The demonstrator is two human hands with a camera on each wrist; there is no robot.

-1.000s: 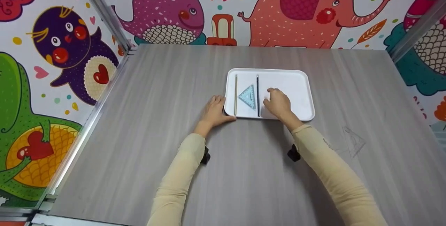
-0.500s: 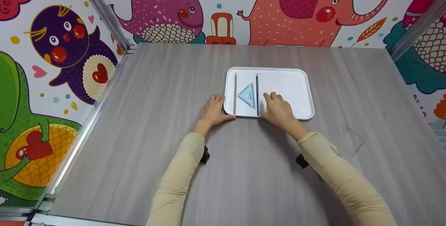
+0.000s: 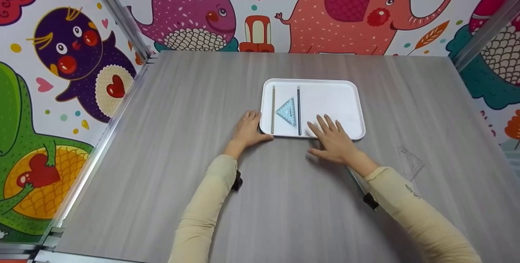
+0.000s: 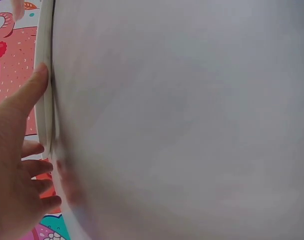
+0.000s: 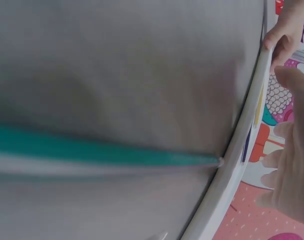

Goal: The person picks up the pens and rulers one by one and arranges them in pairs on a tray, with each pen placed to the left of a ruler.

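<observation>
Touching the left hand (image 3: 248, 130), the tray (image 3: 331, 100) looks white and round-cornered.

The head view looked forward and down from above and behind the left fingers (image 3: 252, 115) and right fingers (image 3: 323, 123), far enough back to hold the bench (image 3: 211, 80) around them and the painted wall (image 3: 341, 3) beyond. Each wrist view, much nearer, looked low from behind its own fingers, rolled sideways and facing that wall. All three shared the left fingers and the near rim of the tray (image 3: 331, 98) beside them; the head and right wrist views also shared a green rod (image 5: 117, 154).
</observation>
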